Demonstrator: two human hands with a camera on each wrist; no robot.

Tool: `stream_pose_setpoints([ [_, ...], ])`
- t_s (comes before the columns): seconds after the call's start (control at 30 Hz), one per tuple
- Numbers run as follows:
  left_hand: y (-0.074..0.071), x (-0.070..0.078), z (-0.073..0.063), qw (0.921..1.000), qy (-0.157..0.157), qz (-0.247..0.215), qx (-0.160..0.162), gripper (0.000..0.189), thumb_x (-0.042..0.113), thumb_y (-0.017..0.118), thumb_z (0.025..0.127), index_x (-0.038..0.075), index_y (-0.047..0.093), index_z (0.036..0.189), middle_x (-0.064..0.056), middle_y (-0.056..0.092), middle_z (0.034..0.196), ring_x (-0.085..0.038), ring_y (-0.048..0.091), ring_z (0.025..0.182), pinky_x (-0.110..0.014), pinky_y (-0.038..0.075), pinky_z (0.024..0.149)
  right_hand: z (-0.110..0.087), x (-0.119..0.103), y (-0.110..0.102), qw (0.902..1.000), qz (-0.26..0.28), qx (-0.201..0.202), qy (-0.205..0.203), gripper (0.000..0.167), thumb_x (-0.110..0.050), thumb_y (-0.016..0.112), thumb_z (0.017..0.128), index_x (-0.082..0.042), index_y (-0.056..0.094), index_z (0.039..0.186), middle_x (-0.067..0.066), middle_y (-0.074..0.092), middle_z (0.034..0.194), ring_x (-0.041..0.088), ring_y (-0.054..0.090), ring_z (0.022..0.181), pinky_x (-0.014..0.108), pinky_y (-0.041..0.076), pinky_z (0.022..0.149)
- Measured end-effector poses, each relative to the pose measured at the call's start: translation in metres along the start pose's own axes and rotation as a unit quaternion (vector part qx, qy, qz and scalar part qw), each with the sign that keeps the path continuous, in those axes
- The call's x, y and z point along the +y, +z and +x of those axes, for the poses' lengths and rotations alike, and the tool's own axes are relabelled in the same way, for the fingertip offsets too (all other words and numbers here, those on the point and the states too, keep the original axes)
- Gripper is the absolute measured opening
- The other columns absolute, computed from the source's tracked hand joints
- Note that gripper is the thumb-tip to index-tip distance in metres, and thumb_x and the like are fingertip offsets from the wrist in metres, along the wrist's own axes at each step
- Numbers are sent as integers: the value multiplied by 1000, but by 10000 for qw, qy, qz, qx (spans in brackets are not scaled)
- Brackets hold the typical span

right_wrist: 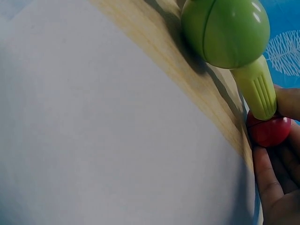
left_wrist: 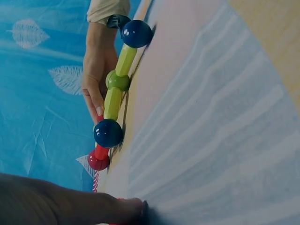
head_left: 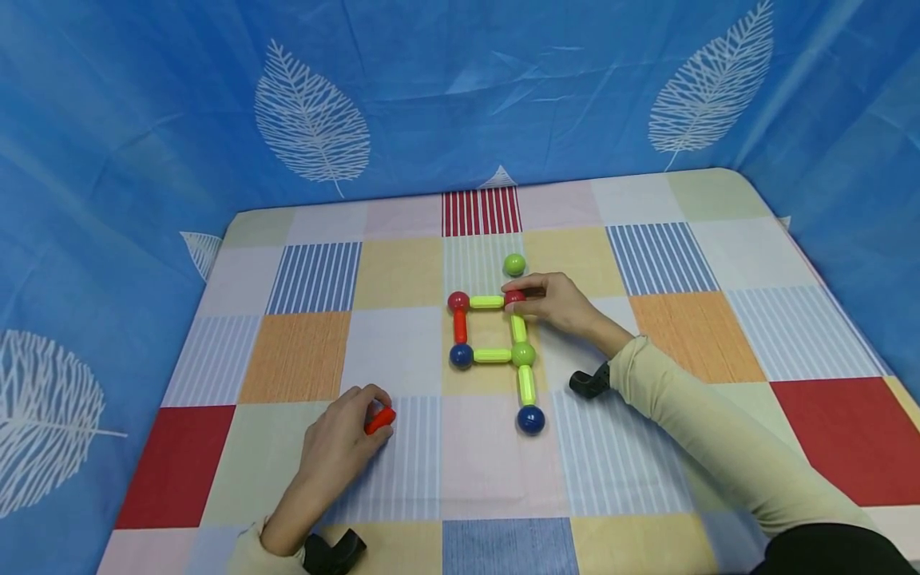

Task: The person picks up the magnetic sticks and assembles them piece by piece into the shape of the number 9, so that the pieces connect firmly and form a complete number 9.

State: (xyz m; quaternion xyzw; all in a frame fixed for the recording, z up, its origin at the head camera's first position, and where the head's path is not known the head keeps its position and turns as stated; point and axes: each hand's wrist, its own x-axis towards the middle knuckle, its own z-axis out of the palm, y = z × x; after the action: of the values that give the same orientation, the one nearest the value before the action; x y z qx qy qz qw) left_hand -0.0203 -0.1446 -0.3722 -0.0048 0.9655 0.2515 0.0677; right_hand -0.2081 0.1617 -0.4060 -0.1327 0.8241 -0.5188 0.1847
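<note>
My right hand (head_left: 557,303) pinches a red ball (head_left: 514,298) at the upper right corner of a square built of balls and rods. The square has another red ball (head_left: 458,301), a blue ball (head_left: 461,356) and a green ball (head_left: 523,354) at its other corners. Yellow-green rods (head_left: 492,356) form three sides and a red rod (head_left: 460,326) the left one. From the green ball a further yellow-green rod (head_left: 527,385) runs toward me to a blue ball (head_left: 530,419). In my left hand (head_left: 343,439), left of the structure, a short red rod (head_left: 380,421) is held between thumb and fingers.
A loose green ball (head_left: 514,264) lies just beyond the square. Everything rests on a patchwork tablecloth (head_left: 402,351). Blue curtains with white leaf prints (head_left: 460,96) hang behind and at both sides of the table.
</note>
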Motion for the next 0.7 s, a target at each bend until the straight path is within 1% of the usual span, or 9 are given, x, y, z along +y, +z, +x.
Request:
stream_pose_setpoints([
  [0.13,2,4,6,9993,128,-349,69,28,8,84,73,15,68,95,1,63,85,-12,53,69,-29,41,55,-1,-1,-1,10000,-34,3,-15,37,-17,78,85,-7,70,121,9,68,118,22,61,108,35,48,92],
  [0.17,3,6,8,9986,212,-475,65,27,8,84,74,15,69,94,2,64,85,-12,53,69,-29,41,55,-1,-2,-2,10000,-42,1,-21,38,-17,78,86,-7,70,121,9,68,118,22,61,108,35,48,92],
  [0.23,5,11,12,9954,428,-855,-44,25,7,84,74,14,69,93,2,64,84,-11,53,70,-28,43,57,-1,-2,-2,10000,-54,0,-30,38,-17,78,86,-7,69,121,9,68,118,22,61,108,35,48,92],
  [0.3,8,16,17,9887,746,-1282,-232,24,5,83,76,13,69,93,2,64,85,-12,54,71,-28,44,60,-1,-3,-2,10000,-69,11,-44,38,-18,78,86,-7,69,121,9,68,118,22,61,108,36,48,92],
  [0.37,11,22,23,9792,1058,-1669,-466,23,3,81,77,12,69,94,2,64,86,-13,56,74,-27,47,63,-2,-3,-2,10000,-77,9,-55,38,-18,78,86,-7,69,121,9,68,118,22,61,108,36,48,92],
  [0.43,15,28,27,9699,1301,-1939,-686,22,1,80,78,11,69,95,2,64,87,-15,58,77,-28,49,66,-2,-2,-2,10000,-70,-4,-59,38,-18,78,86,-7,69,122,9,68,118,22,61,108,36,48,93],
  [0.5,19,35,31,9644,1462,-2033,-850,22,1,80,79,10,69,96,1,64,87,-16,58,78,-29,50,67,-2,-2,-1,10000,-68,-20,-64,38,-18,78,86,-7,69,121,8,68,118,22,62,108,36,48,94],
  [0.7,30,52,39,9529,1761,-2081,-1325,23,-1,78,79,6,69,99,0,64,89,-13,58,80,-31,51,71,-2,1,0,9999,-77,14,-100,38,-19,78,86,-7,70,121,8,69,117,22,63,107,38,48,94],
])
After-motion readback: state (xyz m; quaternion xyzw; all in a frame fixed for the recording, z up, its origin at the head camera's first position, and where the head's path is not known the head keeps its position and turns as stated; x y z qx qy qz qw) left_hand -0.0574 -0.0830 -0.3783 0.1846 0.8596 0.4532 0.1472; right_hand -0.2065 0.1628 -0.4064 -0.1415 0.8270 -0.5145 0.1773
